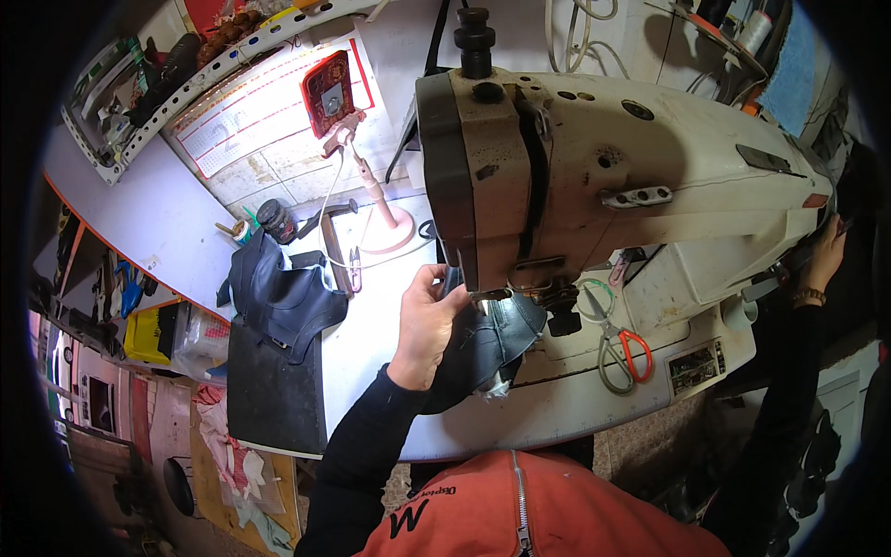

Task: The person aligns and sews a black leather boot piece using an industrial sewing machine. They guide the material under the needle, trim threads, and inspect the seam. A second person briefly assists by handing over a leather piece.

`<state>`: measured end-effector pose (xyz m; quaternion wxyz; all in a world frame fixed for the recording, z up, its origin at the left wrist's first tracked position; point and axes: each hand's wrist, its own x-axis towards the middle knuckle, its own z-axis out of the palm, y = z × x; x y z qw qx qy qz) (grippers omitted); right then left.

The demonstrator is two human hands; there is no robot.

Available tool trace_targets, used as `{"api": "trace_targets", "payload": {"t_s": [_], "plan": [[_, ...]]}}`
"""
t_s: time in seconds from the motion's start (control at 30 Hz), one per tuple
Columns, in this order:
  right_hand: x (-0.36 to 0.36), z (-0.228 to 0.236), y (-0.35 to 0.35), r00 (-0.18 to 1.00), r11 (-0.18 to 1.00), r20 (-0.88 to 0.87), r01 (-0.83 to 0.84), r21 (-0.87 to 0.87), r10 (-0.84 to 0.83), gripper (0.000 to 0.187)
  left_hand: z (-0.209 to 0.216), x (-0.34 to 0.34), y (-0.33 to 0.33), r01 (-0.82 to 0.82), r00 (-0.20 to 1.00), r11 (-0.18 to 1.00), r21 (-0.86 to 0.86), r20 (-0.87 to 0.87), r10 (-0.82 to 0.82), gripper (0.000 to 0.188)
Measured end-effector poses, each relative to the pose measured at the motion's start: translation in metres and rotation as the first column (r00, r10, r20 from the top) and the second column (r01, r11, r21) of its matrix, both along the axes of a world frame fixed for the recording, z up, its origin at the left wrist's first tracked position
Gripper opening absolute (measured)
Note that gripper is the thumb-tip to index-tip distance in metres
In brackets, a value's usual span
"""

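A large cream sewing machine (594, 148) with a dark front end stands in front of me. Beneath its head lies a dark leather piece (497, 343), which looks like a shoe upper, with a frayed pale edge at the near side. My left hand (429, 320) pinches this piece at its left edge, close to the needle area, which the machine head hides. Far to the right, my right hand (824, 255) is at the machine's handwheel (829, 200), its fingers partly hidden behind the rim. Scissors with one orange handle (614, 343) rest on the machine bed.
More dark leather pieces (288, 292) lie at the left on the white table (371, 422), beside a black mat (274, 390). Behind them are a black jar (276, 221), a hammer (325, 215), thread snips (355, 269) and a pink stand (390, 227) holding a red-cased phone (328, 93).
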<state>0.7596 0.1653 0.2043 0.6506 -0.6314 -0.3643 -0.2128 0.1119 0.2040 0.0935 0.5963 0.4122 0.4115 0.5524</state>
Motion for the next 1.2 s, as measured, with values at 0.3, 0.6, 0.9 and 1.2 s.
{"api": "trace_targets", "payload": {"t_s": [0.3,0.6,0.9,1.2], "plan": [[-0.016,-0.028,-0.005,0.948,0.953,-0.16,-0.246,0.176,0.274,0.035,0.0,-0.001,-0.002,0.009,1.0,1.0,0.024,-0.002,-0.009,0.021],[-0.033,-0.029,-0.005,0.93,0.944,-0.228,-0.238,0.229,0.289,0.033,0.003,-0.001,-0.004,0.037,0.999,0.998,0.052,0.013,-0.038,0.021],[-0.047,-0.023,-0.007,0.915,0.94,-0.261,-0.25,0.234,0.309,0.045,0.003,-0.002,-0.002,0.034,0.999,0.999,0.015,-0.009,-0.034,0.022],[0.014,0.053,-0.001,0.924,0.916,0.374,0.211,-0.341,-0.073,0.042,0.003,-0.002,-0.001,0.03,1.0,1.0,0.002,-0.007,-0.03,0.024]]}}
